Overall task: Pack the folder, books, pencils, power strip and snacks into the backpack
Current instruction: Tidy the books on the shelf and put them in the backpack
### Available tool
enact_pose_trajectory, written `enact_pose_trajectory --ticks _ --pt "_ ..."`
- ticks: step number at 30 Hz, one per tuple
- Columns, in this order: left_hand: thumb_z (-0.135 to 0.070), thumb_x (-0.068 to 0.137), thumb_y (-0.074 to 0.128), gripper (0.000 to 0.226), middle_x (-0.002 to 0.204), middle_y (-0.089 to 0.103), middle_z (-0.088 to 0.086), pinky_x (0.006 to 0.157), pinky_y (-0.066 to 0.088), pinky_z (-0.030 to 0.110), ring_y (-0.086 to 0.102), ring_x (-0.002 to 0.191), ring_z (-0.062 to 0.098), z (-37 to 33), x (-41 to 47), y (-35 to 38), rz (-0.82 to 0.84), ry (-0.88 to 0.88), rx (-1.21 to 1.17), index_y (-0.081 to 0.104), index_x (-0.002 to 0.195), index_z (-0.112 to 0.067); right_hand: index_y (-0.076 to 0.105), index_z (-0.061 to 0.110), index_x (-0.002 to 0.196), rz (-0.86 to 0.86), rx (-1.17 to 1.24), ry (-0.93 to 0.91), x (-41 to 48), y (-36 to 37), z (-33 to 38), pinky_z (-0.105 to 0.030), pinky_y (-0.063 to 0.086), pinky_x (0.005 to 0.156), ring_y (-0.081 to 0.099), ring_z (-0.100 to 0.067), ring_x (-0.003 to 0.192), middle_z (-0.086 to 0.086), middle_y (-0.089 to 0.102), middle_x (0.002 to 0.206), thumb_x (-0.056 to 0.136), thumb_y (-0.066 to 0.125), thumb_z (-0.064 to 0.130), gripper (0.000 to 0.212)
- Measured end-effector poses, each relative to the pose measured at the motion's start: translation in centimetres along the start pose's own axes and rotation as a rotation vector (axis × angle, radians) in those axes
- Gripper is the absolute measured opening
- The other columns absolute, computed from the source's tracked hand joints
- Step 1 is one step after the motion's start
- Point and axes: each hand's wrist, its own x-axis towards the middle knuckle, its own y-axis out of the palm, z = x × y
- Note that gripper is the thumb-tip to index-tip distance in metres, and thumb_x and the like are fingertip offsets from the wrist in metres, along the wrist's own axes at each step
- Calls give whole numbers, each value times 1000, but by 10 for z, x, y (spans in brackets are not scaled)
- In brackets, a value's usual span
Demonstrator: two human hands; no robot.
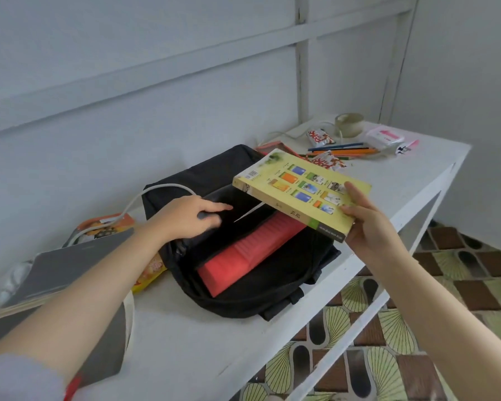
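The right hand [362, 224] pinches the yellow book [298, 189] by its near right end, thumb on the cover and fingers beneath. It holds the book tilted above the far right part of the open backpack [243, 302], which lies on the worktop [200, 342] close to its front edge. The left hand [185, 215] grips the opening's left rim, holding it apart. The red folder [243, 253] already lies inside. The book's long axis crosses the folder's, its free end pointing toward the left hand, so it probably needs turning to lie alongside the folder before it goes down. Pencils [344, 150] and snacks [320, 137] wait near the far right corner.
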Motion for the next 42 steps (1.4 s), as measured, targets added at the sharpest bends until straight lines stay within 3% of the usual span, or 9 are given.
enact_pose_trajectory --ticks 3,7,14,21,26,30,34,39,42 --pt "-32 73 75 68 125 56 -7 86 34 24 49 114 13 2 -3 -2 29 2 -1 42 129 -51 54 25 128 20 -52 27 -5 -11 4 -29 59 61 70 -26 89 -6 53 131 91 40 -5 50" --pt "-25 71 78 80 102 54 -3 72 34 24 48 92 11 0 0 -16 9 -12 -27 34 130 -53 58 27 123 92 -176 85 -12 -29 13 -27 58 57 71 -25 82 -5 55 127 91 39 -3 48" --pt "-11 78 66 77 86 41 -1 61 36 22 44 74 11 -12 0 -46 -85 10 90 32 135 -50 59 23 123 211 -299 168 -22 -39 21 -28 57 52 71 -28 79 -6 61 122 91 37 -7 49" --pt "-6 83 57 75 87 32 -2 53 27 21 40 74 15 -29 -7 -55 -262 22 271 29 141 -43 63 21 119 125 -215 154 -5 -1 -10 -38 60 70 65 -31 101 -5 55 130 90 42 -11 47" --pt "-3 81 55 76 92 34 -1 52 28 23 42 74 18 -30 -7 -60 -308 25 324 29 140 -44 55 22 131 45 -151 124 7 36 -26 -39 59 73 64 -26 98 -6 48 136 92 41 -10 52" --pt "-1 80 55 76 91 35 1 58 34 29 43 74 20 -33 -7 -64 -315 32 324 33 140 -42 26 20 148 127 -66 163 17 64 -39 -40 50 90 53 -31 117 -10 27 151 90 40 -14 69" --pt "-1 79 56 75 89 33 0 54 33 27 41 74 18 -32 -8 -68 -321 42 322 35 139 -41 4 18 152 284 -505 152 31 80 -48 -27 49 83 49 -29 122 -13 27 150 86 53 -12 87" --pt "-1 78 57 75 94 37 3 63 41 34 44 79 22 -30 -9 -74 -315 35 299 37 138 -41 13 16 150 268 -902 8 49 81 -59 -37 40 106 45 -26 129 -6 24 154 79 74 11 94" --pt "-2 78 58 75 95 39 4 66 43 36 44 80 21 -27 -7 -77 -289 29 283 38 137 -42 24 20 148 224 -946 8 50 89 -68 -17 52 72 63 -25 100 -7 33 148 78 76 19 87"
